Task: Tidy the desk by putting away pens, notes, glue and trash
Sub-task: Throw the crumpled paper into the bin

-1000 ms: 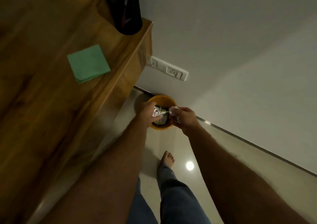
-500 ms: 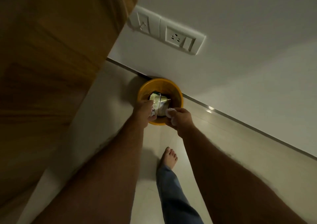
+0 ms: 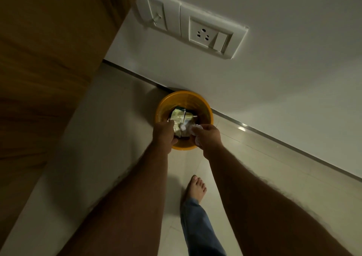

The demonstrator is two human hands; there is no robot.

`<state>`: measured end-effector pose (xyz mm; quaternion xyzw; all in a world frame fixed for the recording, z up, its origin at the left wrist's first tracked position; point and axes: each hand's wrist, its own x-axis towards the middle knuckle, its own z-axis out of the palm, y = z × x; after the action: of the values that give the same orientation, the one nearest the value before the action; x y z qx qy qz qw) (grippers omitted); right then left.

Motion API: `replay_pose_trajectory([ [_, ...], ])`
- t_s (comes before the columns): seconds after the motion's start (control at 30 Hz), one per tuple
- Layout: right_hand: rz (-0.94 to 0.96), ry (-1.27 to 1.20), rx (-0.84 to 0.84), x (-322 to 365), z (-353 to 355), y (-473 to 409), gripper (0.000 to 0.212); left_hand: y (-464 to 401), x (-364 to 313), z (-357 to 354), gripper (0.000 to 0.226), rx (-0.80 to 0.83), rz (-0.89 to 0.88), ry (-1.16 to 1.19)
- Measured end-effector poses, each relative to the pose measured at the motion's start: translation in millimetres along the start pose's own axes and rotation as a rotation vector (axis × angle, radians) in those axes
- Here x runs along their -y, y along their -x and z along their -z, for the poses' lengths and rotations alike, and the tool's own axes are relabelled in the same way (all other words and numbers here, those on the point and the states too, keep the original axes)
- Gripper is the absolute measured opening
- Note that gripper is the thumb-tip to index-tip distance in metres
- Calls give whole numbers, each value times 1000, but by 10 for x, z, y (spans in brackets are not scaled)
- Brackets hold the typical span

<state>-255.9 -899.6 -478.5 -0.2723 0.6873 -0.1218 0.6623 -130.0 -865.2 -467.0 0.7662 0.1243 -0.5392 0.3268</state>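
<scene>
reaching downward, both forearms are shown extended from the lower edge of the view toward a yellow bin, which is taken as the landmark. the bin is seen standing on the pale tiled floor, against the foot of the white wall.

left hand: held over the near left part of the bin's rim, knuckles turned up and fingers curled downward; a small silvery scrap is glimpsed at the fingertips, but whether anything is gripped cannot be told.

right hand: held over the near right part of the bin's rim, fingers curled around crumpled white paper, which is seen bulging out between fingers and palm. a separate small white wad is seen just beside this hand, over the bin's mouth; whether it is in contact with the fingers cannot be told.

inside the bin, a green and yellow printed wrapper is seen lying on the bottom.

left of the bin, the wooden side panel of the desk is seen rising from the floor. above the bin, a white socket and switch plate is mounted on the wall. nearer the viewer than the bin, a bare foot and a blue trouser leg are seen between the two forearms.
</scene>
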Motion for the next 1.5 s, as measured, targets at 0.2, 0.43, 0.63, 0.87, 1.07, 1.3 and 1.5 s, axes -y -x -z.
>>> replay_pose_trajectory([
  [0.2, 1, 76, -144, 60, -15, -23, 20, 13, 31, 41, 42, 9, -5, -35],
  [0.43, 7, 88, -72, 78, -82, 145, 9, 6, 32, 156, 39, -6, -10, -64],
  [0.63, -20, -15, -10, 163, -356, 153, 67, 34, 9, 268, 43, -35, -53, -116],
  [0.87, 59, 94, -132, 222, -114, 380, 47, 274, -34, 414, 42, -24, -55, -91],
  [1.07, 156, 307, -21, 473, -50, 840, 40, 834, -227, 402, 39, 50, -106, -73],
  [1.3, 327, 374, 69, 1171, 31, 2009, 18, 2014, -474, 539, 15, 128, -379, -172],
  [1.5, 492, 390, 101, 1599, 112, 2907, 12, 2839, -658, 865, 21, 138, -569, -179],
])
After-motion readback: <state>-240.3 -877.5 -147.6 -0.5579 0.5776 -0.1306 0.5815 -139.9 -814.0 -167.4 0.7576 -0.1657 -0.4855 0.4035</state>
